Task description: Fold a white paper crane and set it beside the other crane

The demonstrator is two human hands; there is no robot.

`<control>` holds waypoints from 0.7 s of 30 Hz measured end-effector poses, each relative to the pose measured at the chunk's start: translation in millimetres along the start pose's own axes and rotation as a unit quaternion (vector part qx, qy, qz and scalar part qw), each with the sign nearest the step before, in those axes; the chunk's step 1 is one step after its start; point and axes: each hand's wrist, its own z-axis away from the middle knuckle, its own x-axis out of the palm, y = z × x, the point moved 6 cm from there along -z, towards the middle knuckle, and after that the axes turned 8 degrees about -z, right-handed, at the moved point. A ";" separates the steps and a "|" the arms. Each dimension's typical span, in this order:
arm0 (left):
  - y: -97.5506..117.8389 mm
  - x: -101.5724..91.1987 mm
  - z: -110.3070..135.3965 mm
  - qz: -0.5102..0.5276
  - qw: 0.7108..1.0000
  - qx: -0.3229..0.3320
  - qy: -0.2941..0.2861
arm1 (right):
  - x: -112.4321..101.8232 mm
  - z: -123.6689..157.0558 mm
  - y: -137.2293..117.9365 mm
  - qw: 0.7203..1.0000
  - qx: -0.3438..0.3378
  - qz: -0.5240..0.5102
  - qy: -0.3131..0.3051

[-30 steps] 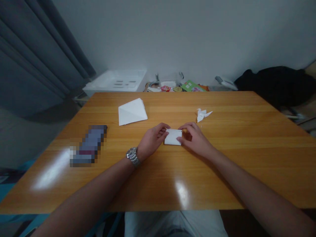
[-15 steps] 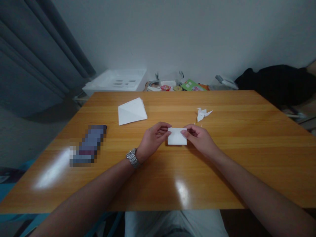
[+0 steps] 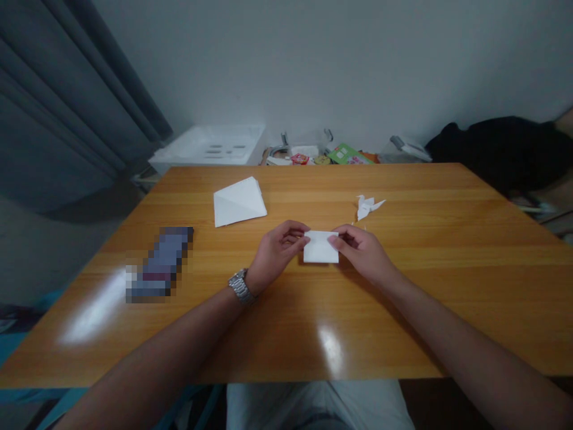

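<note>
A small folded sheet of white paper (image 3: 320, 248) is held just over the wooden table (image 3: 286, 322), close to its middle. My left hand (image 3: 282, 251) pinches the paper at its left edge, thumb in front and fingers behind. At the upper right corner my right hand (image 3: 362, 252) grips it, with the thumb lying on the near face. The fingertips behind the paper are hidden. Beyond my right hand stands a white origami crane (image 3: 366, 207). A stack of white paper sheets (image 3: 240, 203) lies beyond my left hand.
A blurred-out dark phone-like object (image 3: 161, 263) rests on the table's left side. Behind the far edge are a white plastic tray (image 3: 210, 146), a green packet (image 3: 349, 154) and other small items. Black cloth (image 3: 501, 149) lies at the far right, and a grey curtain (image 3: 67, 95) hangs at left.
Almost nothing differs. Both hands keep hold of the folded paper, which has barely shifted.
</note>
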 end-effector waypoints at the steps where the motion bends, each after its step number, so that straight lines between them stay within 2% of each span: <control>1: 0.3 0.2 0.0 0.001 1.000 0.000 0.000 | 0.0 0.1 -0.3 1.000 -0.001 -0.001 0.000; 15: -1.8 -0.6 -0.8 0.042 0.999 -0.017 0.012 | 2.1 1.5 -1.9 1.000 -0.002 -0.005 -0.010; 21: -0.4 2.7 -0.3 0.010 0.999 -0.014 -0.038 | 7.7 6.2 -4.4 0.997 -0.020 0.048 -0.052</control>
